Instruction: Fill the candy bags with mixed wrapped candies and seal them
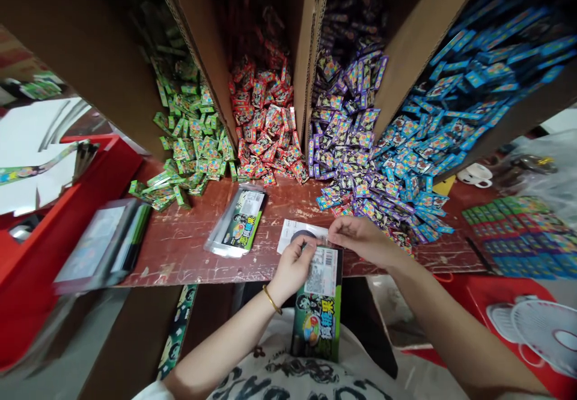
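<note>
Left hand (294, 266) fingertips tucked behind top edge of green printed bag (318, 304), grip unclear. Bag print too small to read. Right hand (360, 238) covers part of white card (300, 233). Cardboard boxes (311, 45) cut off by top edge, depths dark. White fan (541, 328) clipped at right edge.

Large Chinese characters show on the front of the green and black pouch (318, 310), though too small to read for sure. Its white label (321, 271) carries a barcode and fine print, illegible. The small packets' printing is unreadable.
</note>
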`<state>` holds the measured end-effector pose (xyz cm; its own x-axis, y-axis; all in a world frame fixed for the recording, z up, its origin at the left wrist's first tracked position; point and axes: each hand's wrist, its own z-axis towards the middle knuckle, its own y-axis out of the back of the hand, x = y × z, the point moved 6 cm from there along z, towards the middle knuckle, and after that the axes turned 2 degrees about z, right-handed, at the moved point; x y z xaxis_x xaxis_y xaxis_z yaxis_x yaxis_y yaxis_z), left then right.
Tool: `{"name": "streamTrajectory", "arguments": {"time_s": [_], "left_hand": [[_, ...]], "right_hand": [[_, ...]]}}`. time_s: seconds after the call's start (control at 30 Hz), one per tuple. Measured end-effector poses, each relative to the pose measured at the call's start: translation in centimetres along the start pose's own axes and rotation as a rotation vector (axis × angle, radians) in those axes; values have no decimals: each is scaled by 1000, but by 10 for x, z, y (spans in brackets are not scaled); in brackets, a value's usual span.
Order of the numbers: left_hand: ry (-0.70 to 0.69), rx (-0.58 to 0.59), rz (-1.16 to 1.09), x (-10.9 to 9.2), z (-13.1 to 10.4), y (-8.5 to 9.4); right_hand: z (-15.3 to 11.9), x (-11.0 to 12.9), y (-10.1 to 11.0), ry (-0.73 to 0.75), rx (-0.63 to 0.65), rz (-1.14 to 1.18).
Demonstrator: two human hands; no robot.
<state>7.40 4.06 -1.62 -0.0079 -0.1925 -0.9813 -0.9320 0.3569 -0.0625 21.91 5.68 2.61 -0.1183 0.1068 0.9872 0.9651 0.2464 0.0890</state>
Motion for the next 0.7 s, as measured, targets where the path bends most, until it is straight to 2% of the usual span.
{"name": "streamTrajectory", "arguments": {"time_s": [0.13,0.4,0.5,0.63,0.7], "left_hand": [[-17,-28,41,0,0,3],[-48,-125,144,-6,-6,5],[-88,-140,126,-11,-7,1],[-123,-77,29,-17,-7,-7],[-121,-70,9,-23,-4,-3]], "right_hand": [[3,9,-9,39,23,-74],[-7,-1,-14,138,-135,-134],[-2,-18,-15,-15,-79,100],[4,-50,-43,-371,233,652],[3,-60,-54,-413,247,807]]}}
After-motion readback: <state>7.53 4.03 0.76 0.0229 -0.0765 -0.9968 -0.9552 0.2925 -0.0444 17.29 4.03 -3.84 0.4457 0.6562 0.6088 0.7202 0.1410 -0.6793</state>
